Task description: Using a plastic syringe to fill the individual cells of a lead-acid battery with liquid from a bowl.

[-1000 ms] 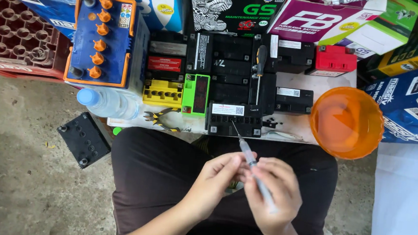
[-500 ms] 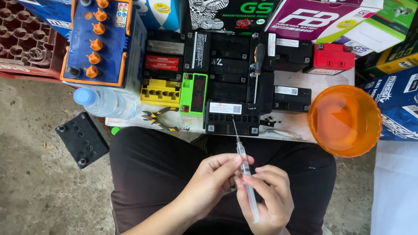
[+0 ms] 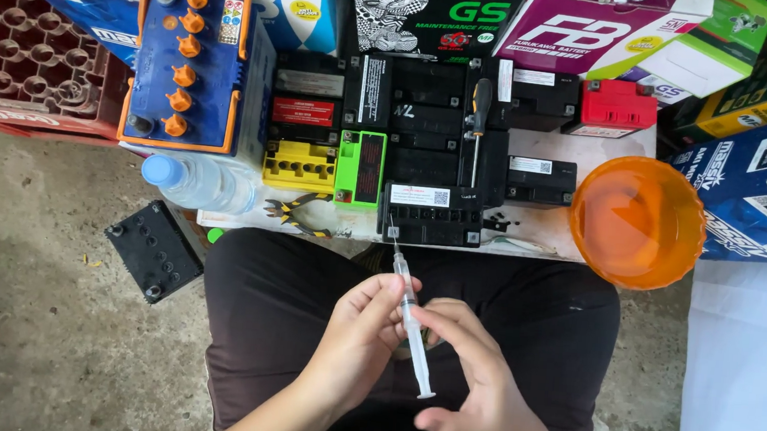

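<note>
Seen from above, the person wears dark brown, almost black trousers (image 3: pixel 302 328) of a smooth, matte cloth that covers both thighs and fills the middle of the head view; the fabric shows soft creases near the lap and no pattern, pocket or seam detail that can be made out. Both forearms are bare, with no sleeve reaching into view. The left hand (image 3: pixel 361 332) and the right hand (image 3: pixel 471 377) are bare too: no gloves, and no ring, watch or bracelet shows on the fingers or wrists. The fingernails look short and unpainted. Shoes and upper clothing lie outside the frame.
</note>
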